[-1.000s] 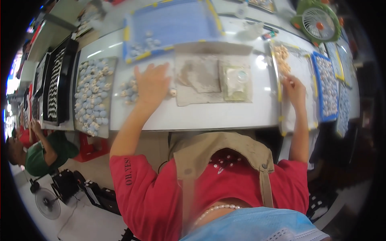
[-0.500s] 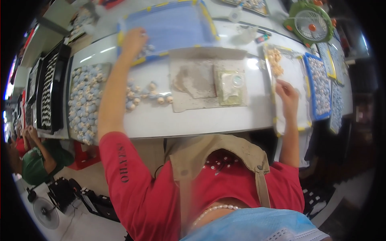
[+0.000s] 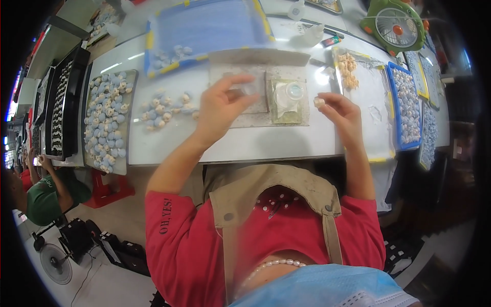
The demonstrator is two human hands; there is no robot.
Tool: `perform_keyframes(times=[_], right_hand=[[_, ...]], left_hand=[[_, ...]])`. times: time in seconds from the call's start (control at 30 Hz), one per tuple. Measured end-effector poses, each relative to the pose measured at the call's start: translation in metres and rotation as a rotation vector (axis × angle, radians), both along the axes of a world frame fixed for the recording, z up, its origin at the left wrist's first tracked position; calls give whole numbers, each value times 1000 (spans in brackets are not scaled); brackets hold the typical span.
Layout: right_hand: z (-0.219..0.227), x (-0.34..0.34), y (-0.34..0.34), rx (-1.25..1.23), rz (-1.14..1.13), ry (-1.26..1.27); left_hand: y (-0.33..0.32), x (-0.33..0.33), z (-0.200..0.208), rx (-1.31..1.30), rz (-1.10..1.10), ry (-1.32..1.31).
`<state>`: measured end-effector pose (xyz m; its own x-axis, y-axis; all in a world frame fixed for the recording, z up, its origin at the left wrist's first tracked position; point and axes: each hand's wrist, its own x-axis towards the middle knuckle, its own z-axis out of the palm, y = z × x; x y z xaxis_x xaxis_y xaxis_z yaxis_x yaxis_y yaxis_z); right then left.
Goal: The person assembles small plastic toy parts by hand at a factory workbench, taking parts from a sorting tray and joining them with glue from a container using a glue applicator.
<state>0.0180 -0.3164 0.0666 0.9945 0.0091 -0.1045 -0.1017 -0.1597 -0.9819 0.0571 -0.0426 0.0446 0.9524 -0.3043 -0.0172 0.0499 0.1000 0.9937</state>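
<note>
My left hand (image 3: 222,107) hovers over the left part of a stained cardboard sheet (image 3: 232,123), thumb and fingers apart, nothing visible between them. In a pinch, my right hand (image 3: 343,115) holds a small cream piece (image 3: 319,103) by its fingertips. Between the hands a small clear jar (image 3: 292,93) stands on a yellow-green square pad (image 3: 280,116) atop the cardboard. Small blue and cream figure heads (image 3: 158,113) lie loose on the table left of my left hand. Peach-coloured small pieces (image 3: 348,71) sit in the white-lined tray (image 3: 376,94) beyond my right hand.
A blue tray with yellow-taped edges (image 3: 215,28) lies at the back, a few pieces in its near left corner. A tray of blue and cream heads (image 3: 107,123) stands left. Rightward are a blue-rimmed tray (image 3: 420,120) and green fan (image 3: 396,28). Another person (image 3: 48,194) sits far left.
My left hand has come back from the blue tray to above the cardboard; small pieces lie in that tray's corner. My right hand has moved left, away from the white-lined tray, with the cream piece.
</note>
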Motion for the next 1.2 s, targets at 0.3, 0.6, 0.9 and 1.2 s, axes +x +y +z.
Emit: perform_keyframes(times=[0.3,0.6,0.9,1.2], right_hand=[[-1,15,24,-469,40,-304],[10,31,47,-762,116,-515],[17,39,54,-993,272,-674],[35,45,57,-1169,601,-685]], left_hand=[[-16,-34,-23,-299,-155,232],[-13,-51,-41,-462,-189,486],[-15,-49,-38,-533,-128,540],[-32,-43,-39,-624,-115,563]])
